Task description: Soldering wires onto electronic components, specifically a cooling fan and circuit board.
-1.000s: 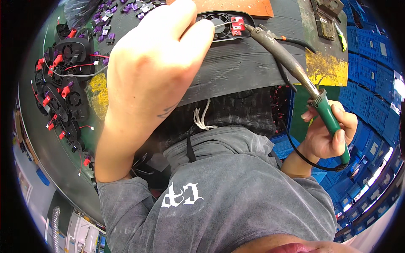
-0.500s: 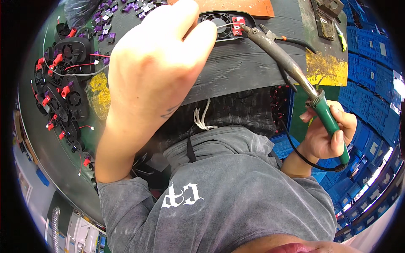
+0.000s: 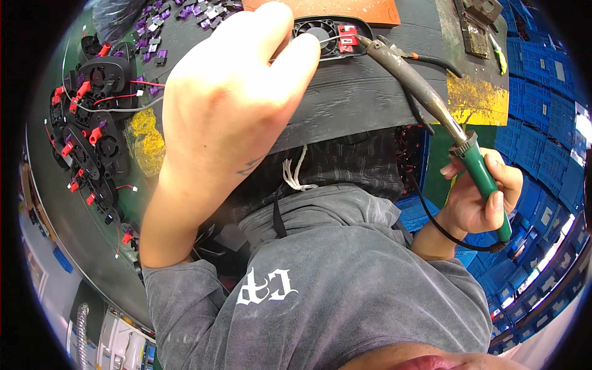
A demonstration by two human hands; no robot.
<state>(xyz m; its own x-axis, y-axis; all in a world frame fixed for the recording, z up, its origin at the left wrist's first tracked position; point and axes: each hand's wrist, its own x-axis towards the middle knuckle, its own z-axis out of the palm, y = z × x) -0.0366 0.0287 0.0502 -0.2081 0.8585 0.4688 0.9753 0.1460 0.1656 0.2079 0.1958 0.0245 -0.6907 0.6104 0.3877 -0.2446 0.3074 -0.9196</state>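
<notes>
My left hand [image 3: 234, 92] fills the middle of the view, its fingers closed on a thin silvery wire [image 3: 330, 39] that runs to a red connector [image 3: 346, 37] on a black fan housing [image 3: 320, 29]. My right hand [image 3: 475, 203] grips the green handle of a soldering iron [image 3: 425, 92]. The iron's tip reaches up to the red connector from the right. A black cord hangs from the handle's end. The housing lies on a dark ribbed mat [image 3: 370, 98].
Several black fan housings with red parts and red wires [image 3: 92, 129] lie in a row at the left. Small purple parts [image 3: 185, 15] are scattered at the top, beside an orange board [image 3: 370, 7]. A yellow stained patch [image 3: 481, 98] and blue crates [image 3: 549, 92] are at the right.
</notes>
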